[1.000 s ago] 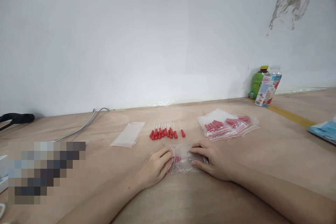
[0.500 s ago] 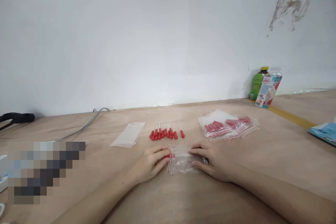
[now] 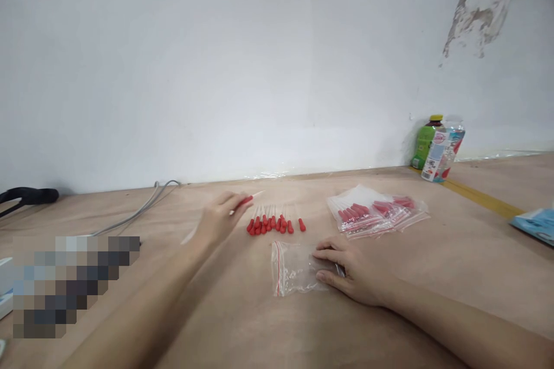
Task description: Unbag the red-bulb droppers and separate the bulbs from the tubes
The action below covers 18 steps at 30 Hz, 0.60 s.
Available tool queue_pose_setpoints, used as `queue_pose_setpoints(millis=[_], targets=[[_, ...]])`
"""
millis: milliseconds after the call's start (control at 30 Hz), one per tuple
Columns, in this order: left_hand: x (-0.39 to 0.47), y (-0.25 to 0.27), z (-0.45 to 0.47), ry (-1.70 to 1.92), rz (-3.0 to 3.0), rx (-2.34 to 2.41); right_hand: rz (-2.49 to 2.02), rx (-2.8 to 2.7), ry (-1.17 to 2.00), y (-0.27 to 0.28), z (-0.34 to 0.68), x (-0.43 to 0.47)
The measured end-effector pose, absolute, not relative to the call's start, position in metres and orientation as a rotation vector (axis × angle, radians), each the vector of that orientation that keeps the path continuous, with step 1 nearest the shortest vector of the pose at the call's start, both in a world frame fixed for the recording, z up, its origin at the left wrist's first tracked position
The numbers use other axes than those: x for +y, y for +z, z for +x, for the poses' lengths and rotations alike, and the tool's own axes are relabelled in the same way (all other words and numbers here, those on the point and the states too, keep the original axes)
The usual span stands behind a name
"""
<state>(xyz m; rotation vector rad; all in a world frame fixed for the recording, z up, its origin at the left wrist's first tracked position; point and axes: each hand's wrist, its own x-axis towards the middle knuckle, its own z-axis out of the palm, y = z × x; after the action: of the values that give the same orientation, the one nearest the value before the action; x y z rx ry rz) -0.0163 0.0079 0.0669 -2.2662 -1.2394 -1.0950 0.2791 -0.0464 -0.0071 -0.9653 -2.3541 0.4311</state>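
Note:
My left hand (image 3: 220, 218) is raised left of the dropper pile and pinches one red-bulbed dropper (image 3: 246, 201), its thin pale tube pointing up and right. Below the pile, a clear zip-lock bag (image 3: 296, 265) with a red seal line lies flat, its sealing end to the left. The fingers and thumb of my right hand (image 3: 346, 271) grip the bag's right end. No dropper shows inside that bag. Several droppers (image 3: 273, 223) lie in a row behind it, red bulbs toward me and clear tubes toward the wall.
To the right lie filled zip-lock bags (image 3: 376, 210) of red-bulbed droppers, overlapping. A whitish flat sheet (image 3: 189, 235) is mostly hidden behind my left arm. Two bottles (image 3: 439, 150) stand by the wall, a blue packet (image 3: 534, 223) at far right, grey cables (image 3: 142, 207) at left.
My left hand has left the bag's sealing end and moved up and left with a dropper. The red bulb seen at the bag's opening is gone from there. My right hand stays on the bag.

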Motion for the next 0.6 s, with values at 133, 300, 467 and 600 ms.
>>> queue_pose_setpoints(millis=[133, 300, 467, 600], targets=[[0.025, 0.041, 0.018, -0.528, -2.34, -1.206, -0.968, -2.357, 0.418, -0.007, 0.279, -0.046], [0.028, 0.03, 0.034, -0.394, -2.43, -1.166, -0.961, -2.351, 0.418, -0.007, 0.279, -0.047], [0.029, 0.023, 0.03, -0.553, -2.501, -1.201, -0.964, -2.351, 0.42, -0.006, 0.279, -0.047], [0.023, 0.02, 0.02, -0.892, -2.459, -1.153, -0.973, -2.356, 0.419, -0.005, 0.279, -0.047]])
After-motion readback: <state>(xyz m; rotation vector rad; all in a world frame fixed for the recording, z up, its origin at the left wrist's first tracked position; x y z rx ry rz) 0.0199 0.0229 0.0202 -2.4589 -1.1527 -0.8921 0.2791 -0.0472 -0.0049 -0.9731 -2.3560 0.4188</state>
